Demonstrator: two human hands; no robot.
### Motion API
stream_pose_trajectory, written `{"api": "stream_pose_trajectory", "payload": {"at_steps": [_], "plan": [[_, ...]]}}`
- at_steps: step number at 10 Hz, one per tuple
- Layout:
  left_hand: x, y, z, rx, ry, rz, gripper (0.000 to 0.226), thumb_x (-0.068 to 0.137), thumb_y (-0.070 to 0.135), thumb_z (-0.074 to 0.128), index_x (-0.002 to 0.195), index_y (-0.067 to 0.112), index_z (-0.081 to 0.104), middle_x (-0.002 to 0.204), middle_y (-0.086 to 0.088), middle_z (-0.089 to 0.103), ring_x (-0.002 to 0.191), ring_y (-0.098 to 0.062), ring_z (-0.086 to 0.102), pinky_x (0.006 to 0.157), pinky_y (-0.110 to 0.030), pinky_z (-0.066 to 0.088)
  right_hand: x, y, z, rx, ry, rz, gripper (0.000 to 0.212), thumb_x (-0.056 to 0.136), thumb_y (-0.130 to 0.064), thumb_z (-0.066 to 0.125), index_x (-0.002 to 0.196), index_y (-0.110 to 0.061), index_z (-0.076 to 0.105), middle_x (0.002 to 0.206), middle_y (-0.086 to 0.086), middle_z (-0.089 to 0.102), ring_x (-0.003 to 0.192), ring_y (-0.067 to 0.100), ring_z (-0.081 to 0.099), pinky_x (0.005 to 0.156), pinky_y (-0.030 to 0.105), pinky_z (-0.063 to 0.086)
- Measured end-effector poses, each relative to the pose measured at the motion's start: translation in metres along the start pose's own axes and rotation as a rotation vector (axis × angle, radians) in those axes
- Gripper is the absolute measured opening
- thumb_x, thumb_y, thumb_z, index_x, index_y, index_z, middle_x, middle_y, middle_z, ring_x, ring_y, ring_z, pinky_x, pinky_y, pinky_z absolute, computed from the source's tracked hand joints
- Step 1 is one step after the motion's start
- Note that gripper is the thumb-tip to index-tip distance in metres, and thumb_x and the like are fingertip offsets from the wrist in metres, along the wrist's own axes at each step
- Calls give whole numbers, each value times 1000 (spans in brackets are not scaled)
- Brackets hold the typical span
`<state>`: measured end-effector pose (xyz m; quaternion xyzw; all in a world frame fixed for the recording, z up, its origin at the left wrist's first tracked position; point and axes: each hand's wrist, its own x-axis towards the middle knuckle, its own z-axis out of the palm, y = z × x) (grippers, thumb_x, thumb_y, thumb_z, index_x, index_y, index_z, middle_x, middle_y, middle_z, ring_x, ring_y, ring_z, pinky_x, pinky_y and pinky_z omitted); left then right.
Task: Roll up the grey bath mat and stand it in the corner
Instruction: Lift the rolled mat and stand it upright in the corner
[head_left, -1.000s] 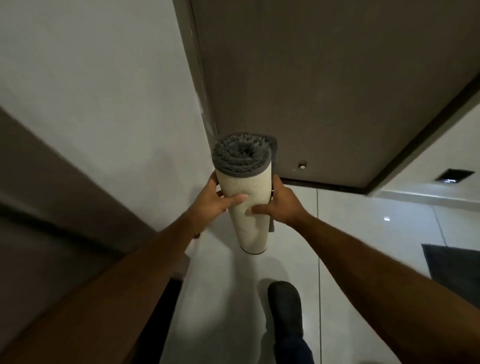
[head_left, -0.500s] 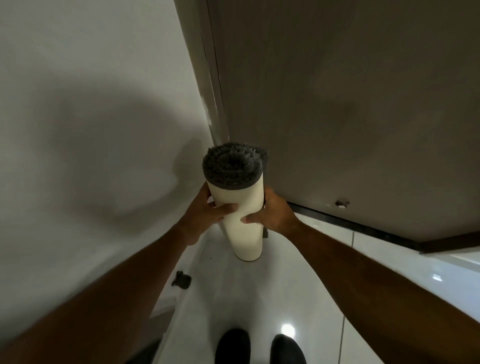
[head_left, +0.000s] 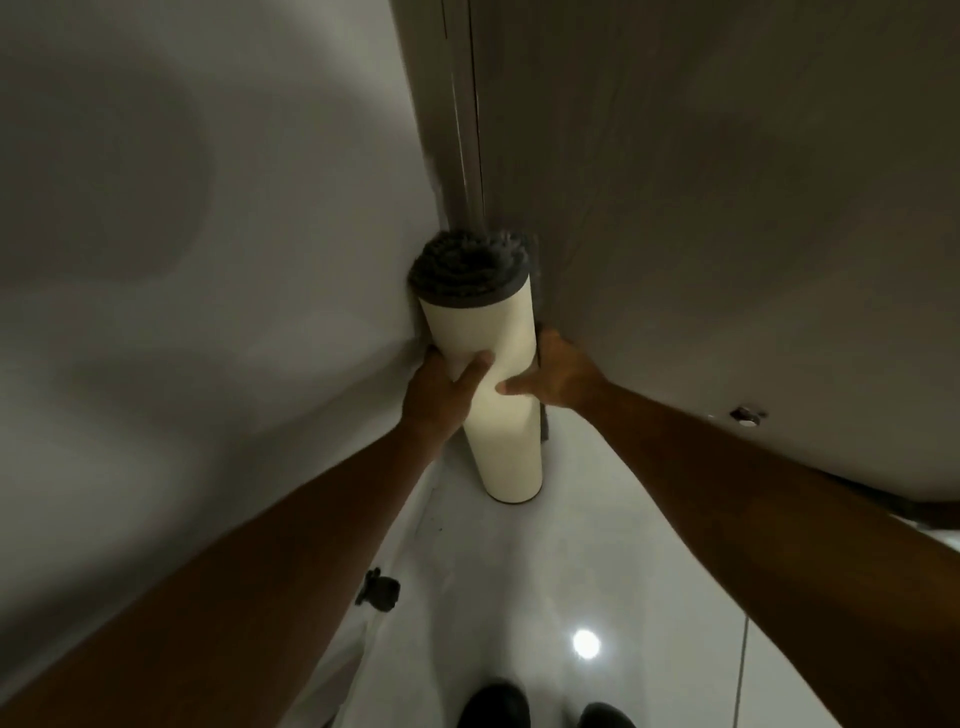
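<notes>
The grey bath mat (head_left: 488, 332) is rolled into a tight tube, cream backing outward, dark grey pile showing at its top end. It stands upright with its lower end on the white floor, tucked in the corner where the pale wall (head_left: 208, 234) meets the brown door (head_left: 701, 208). My left hand (head_left: 441, 387) wraps its left side at mid height. My right hand (head_left: 558, 376) presses its right side, fingers behind the roll hidden.
A small black door stop (head_left: 382, 592) sits on the glossy white floor (head_left: 519, 597) by the wall's foot. My two dark shoes (head_left: 493, 706) are at the bottom edge. A metal fitting (head_left: 745, 415) is low on the door.
The roll has moved forward and down from the air into the corner, and its lower end now rests on the floor. Both hands kept their hold and slid lower on it.
</notes>
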<state>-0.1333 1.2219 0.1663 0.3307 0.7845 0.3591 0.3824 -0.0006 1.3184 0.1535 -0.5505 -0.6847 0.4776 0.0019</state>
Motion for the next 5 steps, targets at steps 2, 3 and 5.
{"api": "stream_pose_trajectory", "payload": {"at_steps": [2, 3, 5], "plan": [[-9, 11, 6, 9, 30, -99, 90, 81, 51, 72, 150, 11, 30, 146, -14, 48, 130, -34, 49, 101, -39, 46, -16, -9, -13, -85, -34, 10, 110, 68, -41, 87, 153, -13, 23, 158, 12, 35, 143, 33, 36, 115, 46, 35], [-27, 21, 6, -14, 28, -277, 101, 80, 53, 73, 153, 11, 19, 153, -18, 39, 136, -37, 42, 108, -48, 43, -33, -15, -27, -74, -37, 14, 106, 69, -37, 87, 152, -16, 26, 155, 11, 40, 141, 33, 38, 114, 46, 36], [-68, 92, 1, 245, -311, -306, 64, 90, 51, 61, 136, 6, 53, 135, -17, 58, 123, -34, 56, 103, -46, 50, -93, -36, -90, -173, 30, -25, 74, 81, -42, 75, 144, -19, 43, 144, 9, 54, 128, 29, 52, 93, 32, 41]]}}
